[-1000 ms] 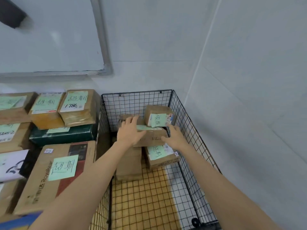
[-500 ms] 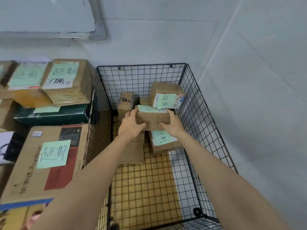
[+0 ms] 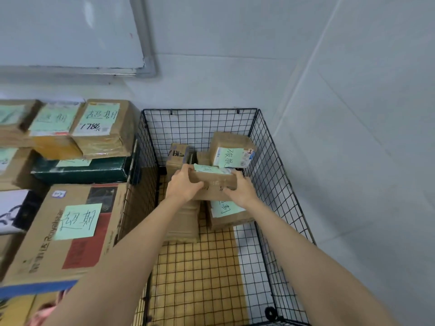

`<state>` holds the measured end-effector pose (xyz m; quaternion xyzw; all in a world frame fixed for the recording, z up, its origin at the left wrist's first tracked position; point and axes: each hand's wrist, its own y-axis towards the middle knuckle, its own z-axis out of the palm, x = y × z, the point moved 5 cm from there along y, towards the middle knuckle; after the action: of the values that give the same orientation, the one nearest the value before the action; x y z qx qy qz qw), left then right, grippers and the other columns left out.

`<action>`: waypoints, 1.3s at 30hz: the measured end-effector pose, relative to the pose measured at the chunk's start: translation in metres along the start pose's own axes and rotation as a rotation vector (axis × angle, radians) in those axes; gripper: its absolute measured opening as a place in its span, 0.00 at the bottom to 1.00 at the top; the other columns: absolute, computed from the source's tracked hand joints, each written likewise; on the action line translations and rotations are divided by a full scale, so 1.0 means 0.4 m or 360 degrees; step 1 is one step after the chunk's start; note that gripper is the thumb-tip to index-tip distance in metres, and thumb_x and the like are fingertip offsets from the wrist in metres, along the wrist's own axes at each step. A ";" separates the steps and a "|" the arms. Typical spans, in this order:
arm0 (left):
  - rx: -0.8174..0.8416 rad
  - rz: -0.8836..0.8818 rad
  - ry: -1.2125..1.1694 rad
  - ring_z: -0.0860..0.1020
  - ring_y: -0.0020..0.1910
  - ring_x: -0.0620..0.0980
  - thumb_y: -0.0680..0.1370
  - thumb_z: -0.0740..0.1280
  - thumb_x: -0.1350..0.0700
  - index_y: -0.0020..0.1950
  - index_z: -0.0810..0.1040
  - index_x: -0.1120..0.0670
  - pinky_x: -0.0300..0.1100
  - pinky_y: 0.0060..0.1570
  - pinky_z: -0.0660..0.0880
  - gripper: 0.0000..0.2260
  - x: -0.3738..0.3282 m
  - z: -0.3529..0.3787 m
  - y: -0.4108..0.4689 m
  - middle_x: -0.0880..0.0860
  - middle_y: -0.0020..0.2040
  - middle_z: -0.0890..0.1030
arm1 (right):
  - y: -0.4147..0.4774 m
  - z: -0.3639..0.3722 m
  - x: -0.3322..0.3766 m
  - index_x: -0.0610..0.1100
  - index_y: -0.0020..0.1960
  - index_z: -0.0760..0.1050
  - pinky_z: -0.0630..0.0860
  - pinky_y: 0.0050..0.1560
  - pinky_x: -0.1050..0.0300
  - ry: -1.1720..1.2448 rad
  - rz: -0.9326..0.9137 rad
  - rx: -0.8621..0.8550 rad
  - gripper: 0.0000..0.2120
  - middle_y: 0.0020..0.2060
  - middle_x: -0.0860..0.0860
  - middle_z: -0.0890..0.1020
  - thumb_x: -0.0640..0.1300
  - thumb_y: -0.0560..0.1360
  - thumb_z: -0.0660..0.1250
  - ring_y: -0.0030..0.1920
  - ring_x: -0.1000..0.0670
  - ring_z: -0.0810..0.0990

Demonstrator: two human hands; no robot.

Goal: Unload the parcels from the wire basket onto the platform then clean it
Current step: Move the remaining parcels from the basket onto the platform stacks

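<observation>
both hands gripping parcel (image 3: pixel 213 182), wire basket (image 3: pixel 280 161)

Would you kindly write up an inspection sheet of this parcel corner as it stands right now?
Surface: wire basket floor shows yellow matting, bare in the near half.
Job's things: held parcel with a green note on top; several more parcels stacked at the basket's back, including a labelled parcel.
Clutter: stacked boxes with green notes, left of the basket.
Grippers: left hand and right hand grip the held parcel's two ends.
Cables: nothing seen.
Surroundings: pale walls; whiteboard upper left.
</observation>
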<state>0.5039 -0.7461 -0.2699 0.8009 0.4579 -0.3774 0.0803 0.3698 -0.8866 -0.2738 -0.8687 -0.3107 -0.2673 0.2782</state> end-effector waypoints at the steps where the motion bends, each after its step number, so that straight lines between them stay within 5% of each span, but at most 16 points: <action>1: -0.0008 0.0003 0.0005 0.75 0.60 0.55 0.73 0.74 0.50 0.67 0.69 0.51 0.50 0.58 0.75 0.26 -0.006 -0.007 -0.007 0.55 0.63 0.76 | -0.009 -0.006 0.003 0.50 0.78 0.57 0.73 0.51 0.58 -0.0011 -0.0012 0.0001 0.33 0.69 0.41 0.66 0.43 0.78 0.68 0.51 0.49 0.70; 5: -0.0055 0.0010 0.0006 0.75 0.61 0.55 0.71 0.75 0.50 0.68 0.71 0.52 0.48 0.58 0.75 0.28 -0.034 -0.042 -0.037 0.56 0.63 0.77 | -0.042 -0.042 0.027 0.50 0.76 0.61 0.78 0.50 0.55 0.0000 -0.0051 -0.0016 0.32 0.68 0.41 0.66 0.45 0.77 0.70 0.55 0.45 0.74; 9: -0.0114 0.0011 -0.0093 0.75 0.62 0.55 0.71 0.77 0.52 0.69 0.72 0.57 0.48 0.59 0.76 0.30 -0.069 -0.092 -0.068 0.56 0.63 0.78 | -0.078 -0.094 0.073 0.49 0.74 0.63 0.74 0.44 0.63 0.0037 -0.0170 -0.0074 0.29 0.67 0.43 0.66 0.45 0.77 0.70 0.53 0.47 0.75; 17: -0.0335 0.0204 -0.0338 0.76 0.54 0.49 0.71 0.77 0.58 0.68 0.72 0.60 0.39 0.51 0.72 0.28 -0.195 -0.247 -0.165 0.57 0.63 0.78 | -0.170 -0.251 0.216 0.49 0.71 0.66 0.71 0.62 0.55 0.0140 -0.0537 -0.0367 0.28 0.67 0.44 0.67 0.46 0.75 0.73 0.59 0.48 0.74; 25: -0.0481 0.0515 -0.0549 0.76 0.52 0.45 0.70 0.78 0.58 0.76 0.63 0.52 0.32 0.43 0.71 0.38 -0.312 -0.395 -0.280 0.52 0.73 0.70 | -0.267 -0.385 0.326 0.52 0.69 0.65 0.70 0.64 0.57 0.0289 -0.0883 -0.0674 0.32 0.69 0.47 0.65 0.47 0.71 0.77 0.67 0.49 0.69; 34: -0.0525 0.0868 -0.0562 0.80 0.53 0.45 0.68 0.80 0.58 0.77 0.62 0.49 0.47 0.48 0.82 0.42 -0.340 -0.466 -0.351 0.46 0.73 0.69 | -0.356 -0.474 0.392 0.49 0.68 0.66 0.68 0.60 0.61 0.0346 -0.1125 -0.0838 0.34 0.68 0.49 0.66 0.47 0.68 0.79 0.63 0.55 0.67; 39: -0.0636 0.0943 -0.0531 0.73 0.60 0.43 0.65 0.81 0.53 0.76 0.62 0.49 0.44 0.55 0.77 0.44 -0.339 -0.484 -0.373 0.46 0.71 0.69 | -0.366 -0.495 0.404 0.52 0.67 0.67 0.73 0.68 0.48 0.0456 -0.1220 -0.0795 0.35 0.66 0.51 0.67 0.45 0.66 0.80 0.67 0.51 0.70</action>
<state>0.4479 -0.6607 -0.0097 0.7946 0.2521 -0.3661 0.4134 0.3186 -0.8566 0.0148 -0.6863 -0.4934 -0.5341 -0.0177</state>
